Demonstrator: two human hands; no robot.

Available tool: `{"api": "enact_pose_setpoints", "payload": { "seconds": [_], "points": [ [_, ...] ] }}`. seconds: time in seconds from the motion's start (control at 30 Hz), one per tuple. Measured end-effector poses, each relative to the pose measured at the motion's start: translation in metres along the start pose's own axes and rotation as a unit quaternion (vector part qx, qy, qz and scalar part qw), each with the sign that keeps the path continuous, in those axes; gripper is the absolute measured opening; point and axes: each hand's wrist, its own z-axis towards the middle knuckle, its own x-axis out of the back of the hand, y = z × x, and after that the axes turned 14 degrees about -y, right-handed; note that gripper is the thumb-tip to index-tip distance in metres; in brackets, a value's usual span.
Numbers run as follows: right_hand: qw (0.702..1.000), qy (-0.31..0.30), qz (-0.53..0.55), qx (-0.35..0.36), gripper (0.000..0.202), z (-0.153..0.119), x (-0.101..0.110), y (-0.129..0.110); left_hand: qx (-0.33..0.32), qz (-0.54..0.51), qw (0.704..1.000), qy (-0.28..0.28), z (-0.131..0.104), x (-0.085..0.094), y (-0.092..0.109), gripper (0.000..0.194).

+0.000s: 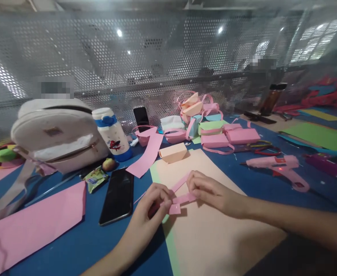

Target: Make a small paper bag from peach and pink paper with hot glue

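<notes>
Presently, clock positions are read from the work point, with twelve o'clock facing forward. A pink paper sheet (39,226) lies at nine o'clock, far out. A white backpack (36,126) stands at ten o'clock; a green snack packet (95,179) lies in front of it. Just beside the backpack, between ten and eleven o'clock, stands a blue-and-white water bottle (115,140). A smartphone (117,197), screen dark, lies at nine o'clock, near the left hand (154,205). The left hand is clamped on the near end of the folded pink paper strip (182,199), thumb against fingers. A peach paper box (173,153) lies at twelve o'clock. The strip is located at dial centre, above the peach paper sheet (205,237), with a small tab projecting toward seven o'clock. The right hand (211,191), at three o'clock, pinches the opposite end, thumb and fingers together. Small pink paper bags (214,140) are grouped at one o'clock. A pink hot-glue gun (290,163), red indicator lit, lies between two and three o'clock, nozzle pointing left.
</notes>
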Motion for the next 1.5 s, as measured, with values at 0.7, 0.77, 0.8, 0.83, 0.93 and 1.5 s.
{"api": "enact_pose_setpoints", "payload": {
  "seconds": [0.7,0.77,0.8,0.83,0.93,1.5],
  "points": [
    [0.983,0.022,-0.182,0.006,0.017,0.002,-0.02,0.003,0.03,0.049,0.998,0.014,-0.003,-0.011,0.007,0.026],
    [0.986,0.024,-0.165,-0.002,0.014,0.001,-0.02,0.002,0.031,0.055,0.998,0.015,-0.003,-0.011,0.008,0.026],
    [0.987,0.027,-0.156,-0.01,0.013,0.001,-0.02,0.001,0.032,0.057,0.998,0.015,-0.003,-0.011,0.008,0.026],
    [0.988,0.032,-0.147,-0.019,0.012,0.001,-0.019,0.0,0.033,0.058,0.998,0.015,-0.003,-0.011,0.009,0.026],
    [0.991,0.041,-0.117,-0.04,0.011,0.001,-0.019,-0.002,0.03,0.062,0.997,0.018,-0.003,-0.011,0.009,0.026],
    [0.994,0.054,-0.075,-0.063,0.01,0.001,-0.022,-0.003,0.008,0.076,0.997,0.021,-0.004,-0.011,0.01,0.022]
  ]
}}
